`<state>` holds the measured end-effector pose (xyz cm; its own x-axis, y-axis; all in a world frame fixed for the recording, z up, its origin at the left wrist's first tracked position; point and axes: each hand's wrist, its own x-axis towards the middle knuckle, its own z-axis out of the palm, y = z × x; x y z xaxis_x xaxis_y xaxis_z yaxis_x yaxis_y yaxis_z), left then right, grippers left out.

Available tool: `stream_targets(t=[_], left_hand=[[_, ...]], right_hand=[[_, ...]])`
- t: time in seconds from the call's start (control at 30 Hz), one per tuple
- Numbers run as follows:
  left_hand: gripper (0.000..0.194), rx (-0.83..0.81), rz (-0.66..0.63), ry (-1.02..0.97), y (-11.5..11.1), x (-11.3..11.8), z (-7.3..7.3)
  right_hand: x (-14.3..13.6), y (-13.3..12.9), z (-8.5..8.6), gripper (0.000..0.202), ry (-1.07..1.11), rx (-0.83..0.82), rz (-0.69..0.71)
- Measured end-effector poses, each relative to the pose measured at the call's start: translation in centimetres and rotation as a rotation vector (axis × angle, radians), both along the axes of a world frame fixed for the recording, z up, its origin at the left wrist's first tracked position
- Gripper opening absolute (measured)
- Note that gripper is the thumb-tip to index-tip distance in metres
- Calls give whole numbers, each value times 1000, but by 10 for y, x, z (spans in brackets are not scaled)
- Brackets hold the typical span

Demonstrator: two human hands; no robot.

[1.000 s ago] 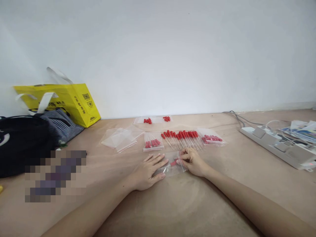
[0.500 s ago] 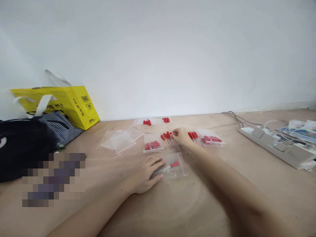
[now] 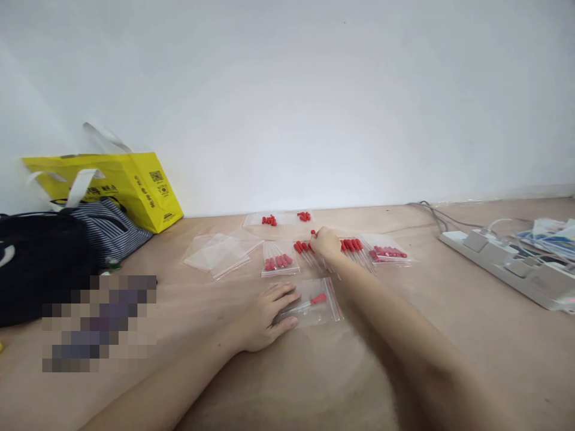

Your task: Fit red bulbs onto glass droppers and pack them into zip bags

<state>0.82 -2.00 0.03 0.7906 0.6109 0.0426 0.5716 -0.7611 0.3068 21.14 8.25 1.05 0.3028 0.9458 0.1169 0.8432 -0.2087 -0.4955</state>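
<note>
My left hand [image 3: 272, 317] lies with fingers spread on the left part of a clear zip bag [image 3: 330, 288]. Inside that bag is a dropper with a red bulb [image 3: 318, 298]. Beyond it, my right hand [image 3: 326, 244] pinches a red-bulbed dropper [image 3: 313, 233] by its bulb, over a row of loose droppers [image 3: 351, 245]. The held dropper's tube is mostly hidden by the hand. Left of the row sits a filled bag of droppers [image 3: 278, 262]; another filled bag [image 3: 390, 254] is at its right end.
Flat clear bags [image 3: 218, 254] lie to the left. At the wall is a bag with red bulbs [image 3: 269, 221]. A yellow bag [image 3: 148, 185], striped pouch [image 3: 108, 230] and black bag [image 3: 45, 263] stand at left. A power strip [image 3: 507, 263] with plugs is at right.
My right hand has lifted slightly and shifted a little left, with a red bulb now showing at its fingertips. My left hand stays on the bag. The view has shifted slightly.
</note>
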Motion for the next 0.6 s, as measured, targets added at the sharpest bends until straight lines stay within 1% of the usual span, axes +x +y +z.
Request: stream_targets(t=[0.1,0.2,0.23,0.27,0.3,0.33,0.43,0.5,0.6], left_hand=[[45,-2,-1,5,1,0,-2],[47,-17,20,13,1,0,-2],[48,-24,34,17,1,0,-2],[49,-31,49,20,0,1,-2],[50,-36,62,25,0,1,-2],[50,-38,73,30,0,2,-2],[51,-40,88,43,0,2,-1],[50,-46,88,54,0,1,0],[50,-56,65,67,1,0,4]], right_hand=[[19,-13,7,28,101,133,12],[45,-40,5,39,216,283,7],[53,-51,2,44,357,418,12],[60,-62,-2,49,482,503,1],[65,-72,-7,50,591,537,14],[69,-81,-13,47,688,544,35],[70,-99,-27,39,898,551,28],[64,-105,-34,37,989,543,10],[55,-110,-41,37,1065,495,3]])
